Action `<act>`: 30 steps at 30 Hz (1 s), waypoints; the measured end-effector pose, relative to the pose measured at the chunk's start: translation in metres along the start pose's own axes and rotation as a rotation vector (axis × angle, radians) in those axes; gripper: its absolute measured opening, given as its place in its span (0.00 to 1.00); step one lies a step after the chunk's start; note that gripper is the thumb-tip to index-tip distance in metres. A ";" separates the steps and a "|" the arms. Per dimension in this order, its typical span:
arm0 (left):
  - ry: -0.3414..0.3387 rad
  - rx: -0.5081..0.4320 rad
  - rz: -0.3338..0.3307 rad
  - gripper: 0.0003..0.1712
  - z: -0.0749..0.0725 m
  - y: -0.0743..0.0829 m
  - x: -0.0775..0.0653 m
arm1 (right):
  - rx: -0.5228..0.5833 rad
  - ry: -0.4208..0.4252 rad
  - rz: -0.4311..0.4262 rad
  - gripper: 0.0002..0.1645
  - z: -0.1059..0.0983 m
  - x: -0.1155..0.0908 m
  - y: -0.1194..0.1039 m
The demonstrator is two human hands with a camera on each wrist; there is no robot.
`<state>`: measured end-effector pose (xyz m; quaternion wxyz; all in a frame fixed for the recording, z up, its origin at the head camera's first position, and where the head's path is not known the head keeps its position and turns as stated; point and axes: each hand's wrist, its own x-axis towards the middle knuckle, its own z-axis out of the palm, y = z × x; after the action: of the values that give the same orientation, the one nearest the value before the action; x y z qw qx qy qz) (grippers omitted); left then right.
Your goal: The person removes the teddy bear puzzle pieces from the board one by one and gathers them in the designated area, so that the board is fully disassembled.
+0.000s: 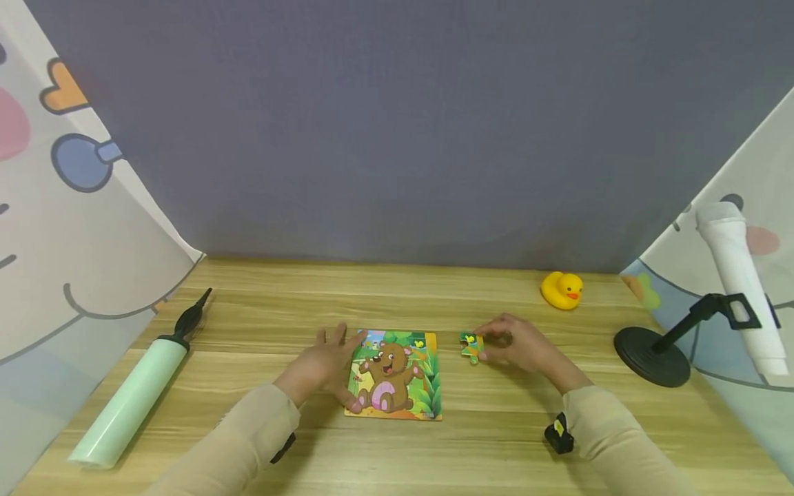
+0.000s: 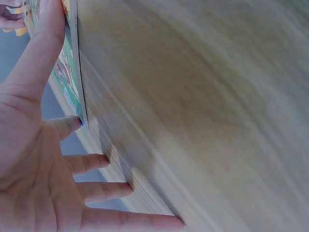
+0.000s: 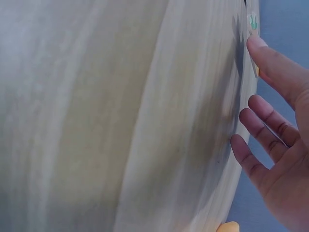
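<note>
A square jigsaw puzzle (image 1: 391, 375) with a brown bear picture lies flat on the wooden table. My left hand (image 1: 325, 365) rests at its left side with fingers spread; the thumb and index finger touch its edge. The left wrist view shows that palm (image 2: 38, 179) with the other fingertips down on the table. To the right of the puzzle and apart from it, my right hand (image 1: 517, 344) pinches a small green and orange puzzle piece (image 1: 473, 346) between thumb and index finger. In the right wrist view only a sliver of this piece (image 3: 253, 21) shows past the thumb.
A yellow rubber duck (image 1: 562, 290) sits at the back right. Farther right, a white microphone (image 1: 741, 275) leans in a black stand (image 1: 653, 356). A pale green hand pump (image 1: 133, 399) lies along the left side. A grey panel (image 1: 409, 138) rises behind the table.
</note>
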<state>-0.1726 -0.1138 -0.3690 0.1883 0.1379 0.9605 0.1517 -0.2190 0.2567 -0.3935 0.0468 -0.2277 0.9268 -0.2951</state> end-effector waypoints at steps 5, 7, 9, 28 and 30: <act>0.002 0.011 0.011 0.76 0.000 0.002 0.000 | 0.028 -0.035 0.018 0.26 0.002 -0.001 0.002; 0.002 0.020 0.011 0.76 0.000 0.002 0.000 | 0.037 -0.042 0.018 0.26 0.003 -0.001 0.002; 0.001 0.028 0.011 0.76 0.000 0.001 0.000 | 0.041 -0.047 0.015 0.26 0.003 0.000 0.001; -0.007 0.048 0.026 0.76 -0.001 0.000 0.001 | 0.003 -0.033 -0.018 0.26 0.009 0.008 -0.001; -0.006 0.049 0.021 0.76 -0.001 0.000 0.000 | 0.001 -0.035 -0.015 0.26 0.010 0.008 -0.001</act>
<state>-0.1731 -0.1140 -0.3682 0.1862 0.1532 0.9618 0.1298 -0.2234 0.2478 -0.4007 0.0610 -0.2395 0.9239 -0.2919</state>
